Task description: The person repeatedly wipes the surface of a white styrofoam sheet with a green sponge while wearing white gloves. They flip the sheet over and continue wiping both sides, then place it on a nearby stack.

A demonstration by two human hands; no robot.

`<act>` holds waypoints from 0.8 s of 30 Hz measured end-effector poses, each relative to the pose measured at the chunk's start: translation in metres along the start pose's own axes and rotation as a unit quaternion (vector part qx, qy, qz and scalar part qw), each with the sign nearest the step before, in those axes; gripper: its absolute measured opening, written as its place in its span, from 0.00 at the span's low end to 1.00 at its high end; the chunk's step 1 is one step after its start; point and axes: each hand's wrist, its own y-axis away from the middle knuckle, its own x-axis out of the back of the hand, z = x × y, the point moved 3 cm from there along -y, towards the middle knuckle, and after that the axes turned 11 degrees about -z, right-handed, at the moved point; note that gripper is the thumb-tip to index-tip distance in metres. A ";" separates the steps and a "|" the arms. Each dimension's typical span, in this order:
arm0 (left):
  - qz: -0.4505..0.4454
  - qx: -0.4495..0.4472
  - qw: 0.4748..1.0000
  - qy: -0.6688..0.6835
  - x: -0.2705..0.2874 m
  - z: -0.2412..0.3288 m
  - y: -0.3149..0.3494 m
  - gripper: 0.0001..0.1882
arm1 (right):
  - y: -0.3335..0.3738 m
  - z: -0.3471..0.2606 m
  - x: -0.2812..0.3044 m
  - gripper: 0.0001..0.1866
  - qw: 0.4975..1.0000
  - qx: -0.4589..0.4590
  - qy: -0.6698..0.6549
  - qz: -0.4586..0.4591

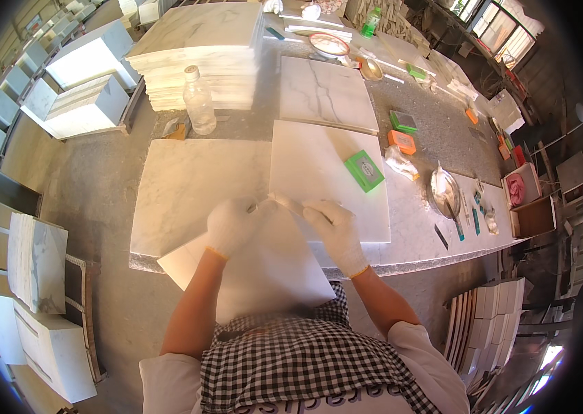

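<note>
My left hand, in a white knit glove, is closed on the far edge of a white marble tile. The tile tilts over the table's front edge toward my checkered apron, and its near end is blurred. My right hand, gloved alike, has its fingers closed just right of the tile's far corner. A thin pale piece reaches from those fingers toward my left hand; its kind does not show. Beneath the hands lie two flat marble slabs, a left one and a right one. A green block rests on the right slab.
A stack of slabs and a clear bottle stand at the back left. Toward the right are an orange block, another green block, a crumpled white cloth and a bowl with a tool. Crates stand right of me.
</note>
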 end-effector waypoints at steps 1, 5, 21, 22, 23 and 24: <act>0.006 -0.003 1.000 -0.009 0.001 0.001 0.000 0.29 | 0.000 -0.001 0.001 0.11 1.000 0.001 0.009 0.000; 0.009 -0.008 1.000 -0.016 0.002 0.004 0.002 0.30 | 0.002 -0.003 0.003 0.11 1.000 -0.004 0.010 0.006; -0.001 -0.005 1.000 -0.016 0.000 -0.004 0.000 0.28 | 0.005 -0.003 0.003 0.10 0.999 -0.014 0.014 0.041; 0.003 -0.018 1.000 -0.018 0.001 -0.005 0.000 0.28 | 0.006 -0.002 0.002 0.10 0.999 -0.009 0.010 0.051; 0.007 -0.032 0.999 -0.020 0.001 -0.006 0.000 0.27 | 0.006 -0.002 0.001 0.11 0.998 0.002 0.005 0.062; 0.002 -0.038 0.999 -0.021 0.001 -0.008 -0.001 0.26 | 0.006 0.000 -0.001 0.11 0.999 0.004 0.009 0.053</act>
